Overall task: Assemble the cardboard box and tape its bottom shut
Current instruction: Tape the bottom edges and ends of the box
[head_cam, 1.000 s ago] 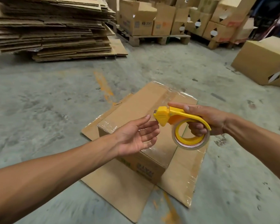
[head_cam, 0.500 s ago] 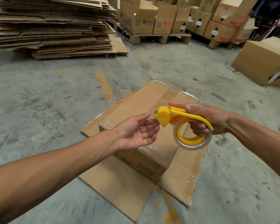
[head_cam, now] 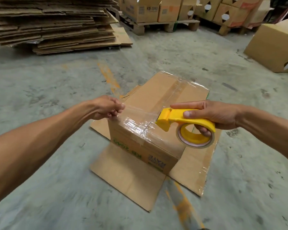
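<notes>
— Pulling a fresh strip now? A second ago the left hand [head_cam: 106, 107] lay open, palm up, next to the yellow tape dispenser [head_cam: 186, 125], with nothing in it.

— Yes. Now its fingers are pinched together on the free end of the clear tape [head_cam: 140, 113], drawn out toward the left of the frame. The right hand [head_cam: 211, 113] has its fingers wrapped through the dispenser's handle, thumb on top, holding it just above the cardboard box [head_cam: 148, 138].

— Where's the box?

— Centre of the frame, on the concrete floor [head_cam: 40, 80], bottom side up, its open flaps spread flat beneath it. One tape strip already runs along the centre seam toward the far edge, and wrinkled tape covers the near corner.

— So what does the stretched strip mean?

— I'd judge it's a crosswise pass over the near end of the seam. It hangs above the cardboard, not yet pressed down.

— Risk?

— Probably wrinkling, like the near corner shows, if it goes down slack.
</notes>
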### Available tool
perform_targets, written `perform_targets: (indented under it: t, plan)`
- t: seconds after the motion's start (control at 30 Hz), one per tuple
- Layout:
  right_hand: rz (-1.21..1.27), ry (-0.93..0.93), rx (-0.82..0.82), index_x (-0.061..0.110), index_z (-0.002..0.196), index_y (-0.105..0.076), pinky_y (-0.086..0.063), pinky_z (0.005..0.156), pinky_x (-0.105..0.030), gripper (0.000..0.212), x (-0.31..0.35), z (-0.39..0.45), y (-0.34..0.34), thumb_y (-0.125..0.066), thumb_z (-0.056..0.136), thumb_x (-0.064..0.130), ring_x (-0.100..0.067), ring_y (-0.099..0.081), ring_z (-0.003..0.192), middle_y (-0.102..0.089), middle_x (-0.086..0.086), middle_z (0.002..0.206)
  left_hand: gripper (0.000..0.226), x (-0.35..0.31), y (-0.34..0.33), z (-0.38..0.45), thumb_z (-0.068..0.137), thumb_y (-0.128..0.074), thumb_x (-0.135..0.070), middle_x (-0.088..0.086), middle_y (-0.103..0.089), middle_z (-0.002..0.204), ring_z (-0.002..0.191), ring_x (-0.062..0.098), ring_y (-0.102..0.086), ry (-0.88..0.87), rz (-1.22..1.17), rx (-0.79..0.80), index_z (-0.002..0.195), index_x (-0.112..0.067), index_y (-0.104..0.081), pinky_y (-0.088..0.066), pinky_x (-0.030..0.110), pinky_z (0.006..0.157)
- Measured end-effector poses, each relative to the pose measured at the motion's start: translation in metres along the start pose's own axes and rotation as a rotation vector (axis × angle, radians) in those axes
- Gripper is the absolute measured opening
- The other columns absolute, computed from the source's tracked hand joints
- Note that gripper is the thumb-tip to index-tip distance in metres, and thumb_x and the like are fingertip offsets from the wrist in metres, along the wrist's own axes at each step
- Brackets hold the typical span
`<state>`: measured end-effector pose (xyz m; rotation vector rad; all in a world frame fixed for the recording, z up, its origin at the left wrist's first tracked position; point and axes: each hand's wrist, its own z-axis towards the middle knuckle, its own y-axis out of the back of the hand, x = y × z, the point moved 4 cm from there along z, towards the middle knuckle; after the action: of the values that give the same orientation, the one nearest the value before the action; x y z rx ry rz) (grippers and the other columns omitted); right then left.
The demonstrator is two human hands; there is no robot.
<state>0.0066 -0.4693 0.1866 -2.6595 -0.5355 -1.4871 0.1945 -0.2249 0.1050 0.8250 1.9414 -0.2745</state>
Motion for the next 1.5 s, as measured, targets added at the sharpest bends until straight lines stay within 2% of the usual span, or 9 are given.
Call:
perform_targets:
  t: [0.13,0.33,0.9,1.07,1.13,1.2,1.33,1.43,1.5]
  plan:
    - [-0.148,0.044,-0.042,0.038,0.133,-0.058,-0.053,0.044,-0.026,0.053,0.004,0.022,-0.020,-0.069,0.081,0.031,-0.014,-0.060,0.050,-0.074,0.001,0.092,0.014,0.020,0.031,0.013,0.095,-0.058,-0.008,0.010,-0.055,0.072,0.058,0.016,-0.053,0.031,0.071,-0.056,0.082,-0.010,-0.054,-0.046,0.017,0.043]
    - [-0.262,0.093,-0.152,0.043,0.126,-0.063,-0.053,0.068,-0.021,0.046,0.012,0.057,-0.039,-0.072,0.081,0.039,-0.013,-0.066,0.101,-0.064,0.010,0.125,0.009,0.037,0.059,0.024,0.095,-0.059,-0.010,0.009,-0.054,0.075,0.062,0.014,-0.043,-0.086,0.182,-0.190,0.086,-0.008,-0.057,-0.037,0.024,0.051]
    - [-0.349,0.127,-0.122,0.046,0.127,-0.061,-0.053,0.081,-0.017,0.048,0.004,0.086,-0.049,-0.072,0.081,0.042,-0.003,-0.062,0.105,-0.060,0.019,0.127,0.011,0.073,0.057,0.040,0.097,-0.054,-0.020,0.004,-0.048,0.085,0.061,0.013,-0.034,0.024,0.104,-0.148,0.087,-0.019,-0.056,-0.051,0.032,0.067]
    - [-0.385,0.114,-0.130,0.047,0.127,-0.061,-0.054,0.082,-0.020,0.046,-0.002,0.090,-0.051,-0.071,0.082,0.044,-0.004,-0.062,0.105,-0.060,0.017,0.129,0.016,0.086,0.050,0.033,0.097,-0.050,-0.042,0.004,-0.044,0.097,0.070,0.016,-0.043,0.154,0.186,-0.074,0.109,-0.033,-0.047,-0.050,0.038,0.077]
    - [-0.392,0.109,-0.139,0.047,0.126,-0.061,-0.055,0.084,-0.023,0.046,-0.003,0.088,-0.050,-0.071,0.081,0.045,-0.007,-0.062,0.106,-0.060,0.015,0.129,0.055,0.101,0.064,0.032,0.092,-0.058,-0.046,0.005,-0.048,0.124,0.101,0.027,-0.054,0.212,0.285,-0.114,0.140,-0.038,-0.032,-0.047,0.040,0.081]
    - [-0.377,0.098,-0.139,0.048,0.126,-0.061,-0.055,0.083,-0.023,0.047,-0.003,0.085,-0.049,-0.070,0.080,0.047,-0.008,-0.062,0.104,-0.059,0.017,0.127,0.065,0.107,0.076,0.034,0.097,-0.051,-0.043,0.006,-0.041,0.149,0.128,0.031,-0.047,0.106,0.326,-0.275,0.153,-0.027,-0.022,-0.046,0.040,0.094]
    - [-0.377,0.099,-0.141,0.047,0.126,-0.061,-0.054,0.087,-0.026,0.047,-0.005,0.086,-0.048,-0.071,0.080,0.046,-0.008,-0.061,0.106,-0.059,0.015,0.129,0.051,0.075,0.062,0.013,0.104,-0.033,-0.031,0.001,-0.033,0.158,0.144,0.013,-0.030,-0.491,0.465,-0.497,0.153,-0.017,-0.030,-0.024,0.034,0.119]
    - [-0.370,0.093,-0.142,0.046,0.125,-0.063,-0.053,0.093,-0.028,0.047,-0.004,0.090,-0.046,-0.072,0.080,0.046,-0.008,-0.060,0.109,-0.059,0.015,0.131,0.056,0.048,0.010,-0.002,0.101,-0.024,-0.030,-0.002,-0.017,0.162,0.150,0.007,-0.010,-0.840,0.843,-0.208,0.155,-0.016,-0.018,-0.009,0.026,0.122]
    - [-0.364,0.078,-0.135,0.045,0.126,-0.062,-0.051,0.096,-0.030,0.049,-0.004,0.091,-0.045,-0.073,0.079,0.046,-0.008,-0.059,0.112,-0.058,0.014,0.133,0.063,0.050,-0.017,0.002,0.096,-0.021,-0.031,0.001,-0.009,0.164,0.151,0.010,-0.002,-0.876,1.080,-0.011,0.156,-0.014,-0.009,-0.003,0.029,0.123]
